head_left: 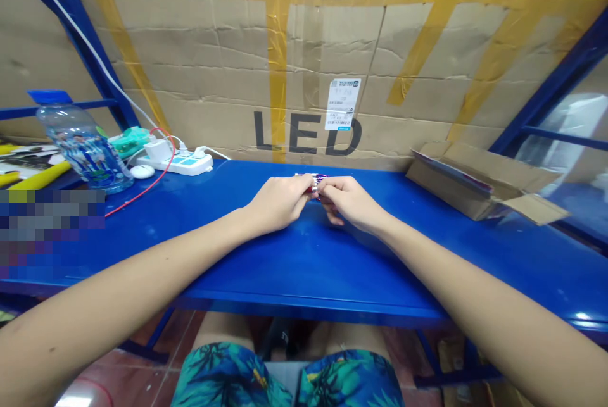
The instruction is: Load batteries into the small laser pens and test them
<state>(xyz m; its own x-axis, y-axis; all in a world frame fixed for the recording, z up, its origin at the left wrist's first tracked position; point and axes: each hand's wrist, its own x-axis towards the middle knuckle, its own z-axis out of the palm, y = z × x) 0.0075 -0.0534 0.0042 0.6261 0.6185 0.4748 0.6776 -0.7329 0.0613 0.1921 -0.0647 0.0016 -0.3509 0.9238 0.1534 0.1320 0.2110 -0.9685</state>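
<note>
My left hand (280,203) is closed round a slim red pen (311,190), most of which the fingers hide. Thumb and forefinger of my right hand (352,202) pinch at the pen's silvery end, while its other fingers curl below. The two hands almost meet over the back-middle of the blue table (304,261). Just behind the fingertips lie several slim purple and silvery pens (319,176), partly covered by the hands.
On the left stand a blue-capped plastic bottle (88,144) and a white power strip (183,162) with plugs and a red cable (159,180). An open cardboard box (456,185) sits at the right. A large taped carton (213,78) closes off the back.
</note>
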